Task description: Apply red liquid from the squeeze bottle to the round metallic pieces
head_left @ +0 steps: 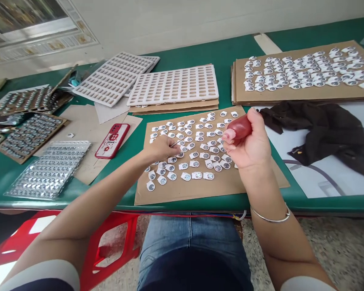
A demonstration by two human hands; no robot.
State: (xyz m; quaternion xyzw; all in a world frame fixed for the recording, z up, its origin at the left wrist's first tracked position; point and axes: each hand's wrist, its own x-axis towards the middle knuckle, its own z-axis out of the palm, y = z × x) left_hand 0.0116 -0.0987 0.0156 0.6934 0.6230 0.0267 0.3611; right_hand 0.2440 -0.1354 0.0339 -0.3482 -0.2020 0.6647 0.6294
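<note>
My right hand (255, 141) is raised over the right side of a cardboard sheet (176, 194), fingers wrapped round a rounded red squeeze bottle (242, 126). A pale pink tip shows at the bottle's left end, near my fingers. Low over the sheet's left half, my left hand (164, 148) is closed in a pinch. Something thin and light sticks out at its fingertips, too small to name. Many small white tags with round silvery faces (197, 175) lie in loose rows on the cardboard, around and under both hands.
White slotted trays (176, 87) sit on cardboard behind. More tags cover a cardboard stack (241, 95) at back right. A dark cloth (327, 129) lies right. On the left are a red-cased phone (113, 141), a clear sheet of silvery domes (50, 169) and boards of metallic pieces (30, 135).
</note>
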